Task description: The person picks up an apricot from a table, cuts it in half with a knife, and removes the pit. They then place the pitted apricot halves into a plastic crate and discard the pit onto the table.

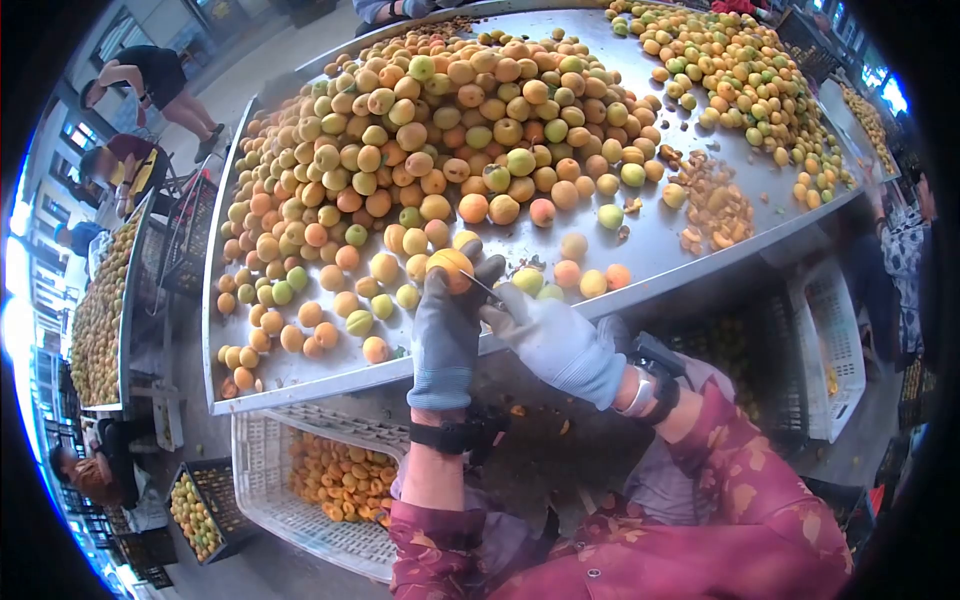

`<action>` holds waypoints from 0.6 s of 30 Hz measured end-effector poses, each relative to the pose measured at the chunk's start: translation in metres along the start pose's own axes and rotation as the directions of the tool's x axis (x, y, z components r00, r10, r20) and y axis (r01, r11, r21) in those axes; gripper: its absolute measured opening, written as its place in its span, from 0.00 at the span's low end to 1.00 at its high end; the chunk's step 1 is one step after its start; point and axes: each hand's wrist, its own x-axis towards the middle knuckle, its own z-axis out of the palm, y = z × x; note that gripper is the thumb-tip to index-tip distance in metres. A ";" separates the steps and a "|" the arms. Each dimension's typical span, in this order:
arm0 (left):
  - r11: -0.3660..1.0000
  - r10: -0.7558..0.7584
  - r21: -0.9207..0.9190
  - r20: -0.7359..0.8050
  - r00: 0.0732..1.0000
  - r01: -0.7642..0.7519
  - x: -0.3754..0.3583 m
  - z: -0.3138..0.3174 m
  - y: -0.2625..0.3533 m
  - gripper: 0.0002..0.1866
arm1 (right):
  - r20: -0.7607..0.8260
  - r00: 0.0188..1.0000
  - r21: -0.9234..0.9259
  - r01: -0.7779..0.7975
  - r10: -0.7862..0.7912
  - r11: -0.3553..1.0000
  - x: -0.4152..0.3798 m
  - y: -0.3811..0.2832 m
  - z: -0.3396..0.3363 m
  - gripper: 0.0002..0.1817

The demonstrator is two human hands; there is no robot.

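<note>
Both my hands wear gloves and meet over the front edge of a metal table (pixel 300 385). My left hand (pixel 448 325) holds a yellow-orange apricot (pixel 450 270) up in its fingers. In my right hand (pixel 550 335) is a small knife (pixel 478 284), its thin blade against the apricot's side; the handle is mostly hidden by the glove. Behind my hands a large pile of apricots (pixel 440 130) covers the table, with loose ones around its front. Pitted apricot halves (pixel 718 205) lie on the metal to the right.
Below the table's front edge, a white crate (pixel 262 480) holds apricot halves. A dark crate (pixel 215 510) of apricots stands left of it. More apricots (pixel 740 75) lie at the back right. A white crate (pixel 832 350) stands at the right. Several people are around other tables.
</note>
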 end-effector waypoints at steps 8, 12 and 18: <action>0.752 0.217 0.632 0.027 0.976 -0.185 -0.005 0.010 0.016 0.22 | -0.035 0.994 -0.033 0.103 -0.105 0.994 0.000 0.021 0.009 0.14; 0.826 0.148 0.555 -0.052 0.988 -0.094 -0.004 0.002 0.009 0.20 | 0.070 0.997 0.084 0.023 -0.029 0.996 0.001 0.007 -0.003 0.13; 0.968 0.007 0.247 -0.159 0.987 0.033 0.000 0.002 0.000 0.29 | -0.109 0.994 0.119 0.045 -0.032 0.992 0.000 -0.001 0.004 0.16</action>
